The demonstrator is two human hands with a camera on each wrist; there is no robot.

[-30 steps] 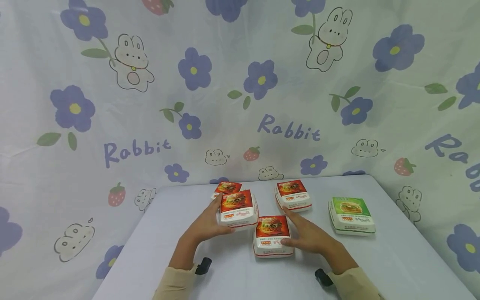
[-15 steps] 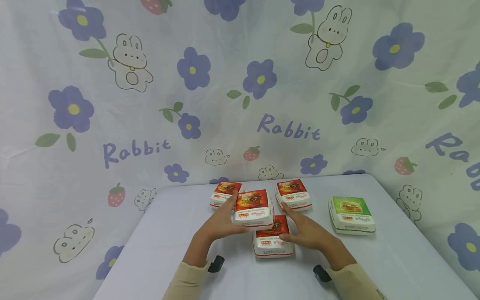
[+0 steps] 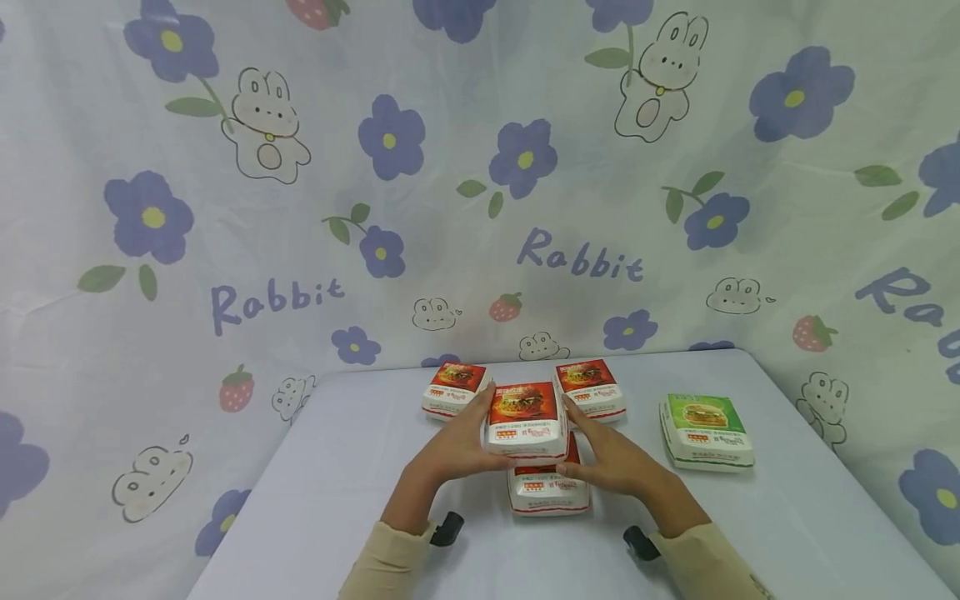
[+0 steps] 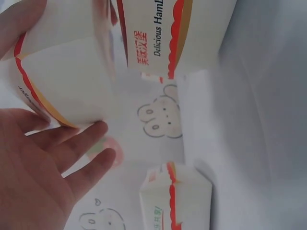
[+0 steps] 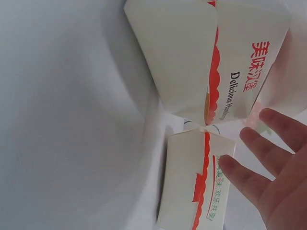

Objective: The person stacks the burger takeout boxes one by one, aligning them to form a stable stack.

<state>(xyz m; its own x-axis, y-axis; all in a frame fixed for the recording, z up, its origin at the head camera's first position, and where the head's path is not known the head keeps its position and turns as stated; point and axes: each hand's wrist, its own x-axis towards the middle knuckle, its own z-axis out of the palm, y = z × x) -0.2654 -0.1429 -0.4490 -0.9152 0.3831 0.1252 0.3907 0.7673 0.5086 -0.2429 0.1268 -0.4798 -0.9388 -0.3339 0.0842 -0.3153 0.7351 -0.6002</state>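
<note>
In the head view, my left hand grips a red-and-white burger box from its left side, thumb at the near edge. The box is raised over a second burger box on the table and partly hides its red top. The left wrist view shows my fingers curled against the side of the held box. To the right, my right hand is spread beside both boxes, thumb by the lower one. In the right wrist view its fingers look nearly straight and grip nothing; contact cannot be made out.
Two more red burger boxes stand farther back, one at the left and one at the right. A green-topped burger box sits at the table's right. A rabbit-print curtain hangs behind the white table.
My left hand has carried its burger box rightwards, from beside the lower box to above it. The back left box has come into fuller view. My right hand has stayed nearly still.
</note>
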